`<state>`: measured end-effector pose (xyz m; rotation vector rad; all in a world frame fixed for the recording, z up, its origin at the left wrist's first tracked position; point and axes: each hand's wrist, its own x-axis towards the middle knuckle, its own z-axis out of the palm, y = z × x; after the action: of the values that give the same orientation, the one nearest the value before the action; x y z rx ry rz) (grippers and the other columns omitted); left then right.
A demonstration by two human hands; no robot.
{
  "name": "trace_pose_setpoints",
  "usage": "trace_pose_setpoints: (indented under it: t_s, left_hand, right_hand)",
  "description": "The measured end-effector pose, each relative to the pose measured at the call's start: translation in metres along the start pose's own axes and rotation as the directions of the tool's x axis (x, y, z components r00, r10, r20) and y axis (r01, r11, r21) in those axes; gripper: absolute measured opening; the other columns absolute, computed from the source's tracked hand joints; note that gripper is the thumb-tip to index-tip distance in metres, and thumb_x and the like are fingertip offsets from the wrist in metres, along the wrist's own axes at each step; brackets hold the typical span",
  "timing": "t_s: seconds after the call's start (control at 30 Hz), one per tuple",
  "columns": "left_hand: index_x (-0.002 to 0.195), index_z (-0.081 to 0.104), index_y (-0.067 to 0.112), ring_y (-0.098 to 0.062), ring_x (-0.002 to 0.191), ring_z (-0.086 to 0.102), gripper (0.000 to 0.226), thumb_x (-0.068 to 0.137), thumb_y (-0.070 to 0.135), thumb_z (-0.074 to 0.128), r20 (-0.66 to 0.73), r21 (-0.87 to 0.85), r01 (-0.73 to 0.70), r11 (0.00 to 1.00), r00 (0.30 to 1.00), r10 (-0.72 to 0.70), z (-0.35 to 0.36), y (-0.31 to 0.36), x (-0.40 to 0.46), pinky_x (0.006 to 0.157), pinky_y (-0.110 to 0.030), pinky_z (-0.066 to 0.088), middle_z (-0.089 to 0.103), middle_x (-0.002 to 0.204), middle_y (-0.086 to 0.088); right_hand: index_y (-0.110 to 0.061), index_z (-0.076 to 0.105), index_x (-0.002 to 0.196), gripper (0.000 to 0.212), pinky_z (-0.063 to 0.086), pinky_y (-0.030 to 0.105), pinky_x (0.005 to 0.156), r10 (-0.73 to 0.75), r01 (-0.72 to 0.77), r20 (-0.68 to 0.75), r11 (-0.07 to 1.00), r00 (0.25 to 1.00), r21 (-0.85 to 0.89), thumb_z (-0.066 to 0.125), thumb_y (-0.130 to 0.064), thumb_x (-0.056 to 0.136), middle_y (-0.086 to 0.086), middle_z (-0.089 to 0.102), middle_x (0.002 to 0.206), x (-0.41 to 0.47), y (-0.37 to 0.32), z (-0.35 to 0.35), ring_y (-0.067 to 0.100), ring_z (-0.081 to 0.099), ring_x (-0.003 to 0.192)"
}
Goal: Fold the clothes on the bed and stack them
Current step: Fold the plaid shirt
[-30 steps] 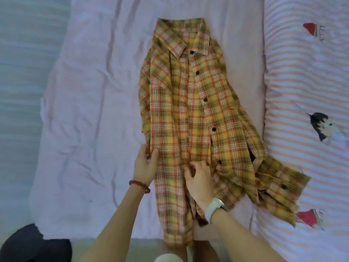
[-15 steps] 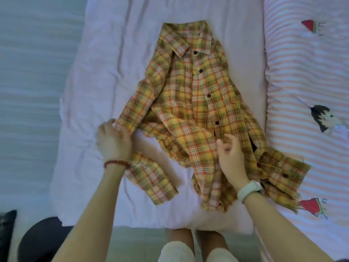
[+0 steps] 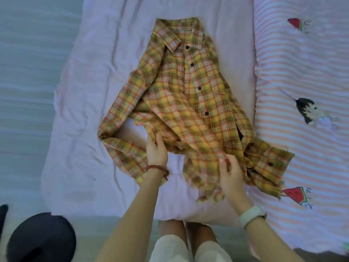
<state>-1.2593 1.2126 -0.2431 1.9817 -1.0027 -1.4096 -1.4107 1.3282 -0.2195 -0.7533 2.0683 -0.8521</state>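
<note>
Both hands pinch the plaid shirt on the bed: left grip at its middle fold, right grip at its hem.

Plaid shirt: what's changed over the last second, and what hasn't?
The plaid shirt was folded narrow; its left sleeve has since been swung out to the left and let go. The left hand came back to pinch the body's edge; the right hand slid right along the hem. Collar, right cuff and the striped quilt stayed put.

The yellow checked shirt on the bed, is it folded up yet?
Not yet. The yellow checked shirt lies mostly spread, one sleeve flung out sideways, while both hands work at its rumpled hem.
</note>
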Motion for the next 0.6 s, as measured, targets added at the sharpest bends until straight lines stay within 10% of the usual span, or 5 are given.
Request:
trace_pose_setpoints:
  t_s: [0.1,0.3,0.47,0.6]
  left_hand:
    - [0.122,0.043,0.002,-0.016,0.09,0.048,0.031,0.101,0.023,0.032,-0.087,0.024,-0.057,0.998,0.994,0.059,-0.023,0.003,-0.02,0.071,-0.016,0.033,0.052,0.105,-0.003]
    - [0.111,0.054,0.004,-0.031,0.098,0.057,0.037,0.088,0.033,0.061,-0.096,0.317,-0.028,0.948,0.994,0.061,-0.115,0.001,-0.033,0.081,-0.036,0.044,0.061,0.108,-0.015]
    - [0.099,0.057,0.012,-0.029,0.082,0.056,0.02,0.091,0.03,0.056,-0.294,0.318,0.043,0.947,0.954,0.055,-0.157,-0.02,-0.033,0.071,-0.034,0.042,0.063,0.099,-0.017]
    - [0.1,0.056,0.007,-0.024,0.083,0.053,0.037,0.089,0.043,0.055,-0.092,0.215,0.262,0.941,0.964,-0.248,-0.145,-0.063,-0.036,0.075,-0.033,0.042,0.057,0.093,-0.009]
  right_hand:
    - [-0.023,0.052,0.094,0.011,0.043,0.02,0.061,-0.098,0.096,-0.056,0.995,0.994,-0.029,0.042,-0.024,0.098,-0.009,0.055,0.084,0.011,-0.021,-0.033,0.009,0.052,0.07]
    - [-0.004,0.064,0.108,0.028,0.044,0.027,0.082,-0.169,0.167,-0.017,0.98,0.985,-0.108,0.052,-0.025,0.094,0.002,0.064,0.103,0.02,-0.057,-0.072,0.015,0.057,0.095]
    - [-0.014,0.06,0.108,0.021,0.039,-0.001,0.067,-0.098,0.115,0.188,0.99,0.977,-0.081,0.058,-0.026,0.091,-0.007,0.061,0.098,0.005,-0.048,-0.054,-0.005,0.056,0.084]
    - [-0.005,0.047,0.13,0.043,0.043,0.029,0.095,0.115,-0.099,0.357,0.993,0.927,-0.065,0.058,-0.023,0.092,0.003,0.055,0.124,-0.012,-0.004,-0.017,0.016,0.053,0.11]
